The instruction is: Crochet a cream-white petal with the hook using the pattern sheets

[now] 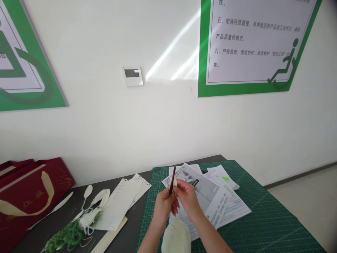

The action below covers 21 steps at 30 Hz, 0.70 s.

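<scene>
Both my hands are raised together over the green cutting mat. My left hand is closed around a thin dark red stick, a crochet hook, that points upward. My right hand pinches a small white knitted piece right beside the hook's tip. A larger white, fuzzy knitted piece hangs below my hands. Under the hands lie printed instruction sheets spread on the mat.
On the dark table to the left lie white petal-shaped knitted pieces, a tangle of green yarn, lined paper slips, a ruler and a red gift bag. The wall behind carries green-framed posters and a small white panel.
</scene>
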Motion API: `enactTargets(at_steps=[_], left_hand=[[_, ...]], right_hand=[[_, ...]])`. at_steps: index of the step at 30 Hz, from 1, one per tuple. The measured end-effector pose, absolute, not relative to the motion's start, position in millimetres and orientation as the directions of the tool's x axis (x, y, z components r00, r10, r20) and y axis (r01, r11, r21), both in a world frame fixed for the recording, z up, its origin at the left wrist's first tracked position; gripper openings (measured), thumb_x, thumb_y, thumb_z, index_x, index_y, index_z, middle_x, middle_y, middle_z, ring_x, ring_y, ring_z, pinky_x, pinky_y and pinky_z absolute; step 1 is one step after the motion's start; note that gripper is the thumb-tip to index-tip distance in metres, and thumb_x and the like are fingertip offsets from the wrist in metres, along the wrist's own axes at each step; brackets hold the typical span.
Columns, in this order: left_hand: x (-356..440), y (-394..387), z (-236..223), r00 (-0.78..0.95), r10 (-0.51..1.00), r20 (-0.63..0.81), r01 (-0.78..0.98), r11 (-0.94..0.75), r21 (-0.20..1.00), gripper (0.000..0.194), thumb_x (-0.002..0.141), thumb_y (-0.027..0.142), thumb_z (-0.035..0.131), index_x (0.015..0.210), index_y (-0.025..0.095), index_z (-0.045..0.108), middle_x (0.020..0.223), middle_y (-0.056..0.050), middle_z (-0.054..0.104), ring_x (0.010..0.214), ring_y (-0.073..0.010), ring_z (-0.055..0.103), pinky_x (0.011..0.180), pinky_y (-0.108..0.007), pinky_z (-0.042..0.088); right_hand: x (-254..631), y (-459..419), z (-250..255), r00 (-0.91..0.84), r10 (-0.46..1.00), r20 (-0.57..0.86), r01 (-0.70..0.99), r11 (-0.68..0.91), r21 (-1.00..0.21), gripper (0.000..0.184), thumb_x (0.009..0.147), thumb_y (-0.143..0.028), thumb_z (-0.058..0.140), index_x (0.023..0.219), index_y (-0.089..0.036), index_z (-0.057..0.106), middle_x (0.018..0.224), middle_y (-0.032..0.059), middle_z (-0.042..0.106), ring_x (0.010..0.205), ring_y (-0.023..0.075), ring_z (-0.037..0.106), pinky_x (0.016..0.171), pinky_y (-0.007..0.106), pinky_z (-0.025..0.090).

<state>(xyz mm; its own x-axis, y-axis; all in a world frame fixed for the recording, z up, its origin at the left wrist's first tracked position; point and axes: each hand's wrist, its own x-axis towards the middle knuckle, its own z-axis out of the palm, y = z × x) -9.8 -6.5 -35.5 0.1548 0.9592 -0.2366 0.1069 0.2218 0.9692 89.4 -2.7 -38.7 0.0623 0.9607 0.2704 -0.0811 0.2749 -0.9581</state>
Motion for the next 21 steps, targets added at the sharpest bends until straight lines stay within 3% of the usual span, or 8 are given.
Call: enactTargets(at_steps=[6,12,15,18,21], left_hand=[[-2.0,-8.1,-34.7,0.099,0.945,-0.312,0.113,0.301,0.947,0.034,0.089,0.031,0.057,0.119,0.017,0.056,0.120,-0.009,0.059,0.099,-0.0245,0.061,0.081,-0.045,0.053],[-6.1,-2.4,-17.4,0.181,0.914,-0.363,0.001,0.369,0.929,0.033,0.089,0.031,0.057,0.120,0.017,0.056,0.119,-0.009,0.060,0.097,-0.0227,0.062,0.079,-0.044,0.053],[-9.6,-1.6,-9.1,0.192,0.927,-0.323,-0.122,0.349,0.929,0.027,0.088,0.034,0.058,0.102,0.012,0.063,0.099,-0.009,0.068,0.082,-0.0204,0.066,0.071,-0.038,0.054],[-12.9,0.1,-4.7,0.095,0.968,-0.233,-0.292,0.251,0.923,0.024,0.083,0.035,0.064,0.076,0.012,0.064,0.074,-0.009,0.072,0.074,-0.0203,0.069,0.070,-0.033,0.053],[-13.1,2.6,-4.4,-0.031,0.986,-0.163,-0.423,0.135,0.896,0.018,0.078,0.030,0.068,0.070,0.014,0.064,0.079,-0.011,0.075,0.087,-0.0218,0.070,0.080,-0.030,0.050]], right_hand=[[87.3,3.8,-40.9,0.226,0.945,0.238,-0.134,0.272,-0.953,0.037,0.077,-0.053,0.059,0.068,-0.017,0.062,0.058,0.0008,0.059,0.051,0.0150,0.050,0.046,0.025,0.041],[87.2,8.6,-28.3,0.308,0.904,0.295,-0.044,0.323,-0.945,0.035,0.079,-0.051,0.060,0.072,-0.017,0.066,0.058,0.0008,0.060,0.054,0.0151,0.050,0.052,0.026,0.042],[89.6,13.4,-22.7,0.314,0.896,0.314,-0.017,0.336,-0.942,0.038,0.082,-0.051,0.056,0.084,-0.016,0.069,0.069,0.0045,0.067,0.063,0.0182,0.057,0.062,0.029,0.047],[92.5,11.5,-22.4,0.289,0.905,0.313,-0.024,0.334,-0.942,0.039,0.082,-0.049,0.057,0.100,-0.017,0.068,0.096,0.0099,0.070,0.089,0.0233,0.063,0.076,0.032,0.050],[90.8,0.0,-29.9,0.255,0.920,0.297,-0.028,0.314,-0.949,0.041,0.071,-0.043,0.071,0.104,-0.019,0.067,0.112,0.0111,0.066,0.106,0.0270,0.059,0.083,0.034,0.050]])
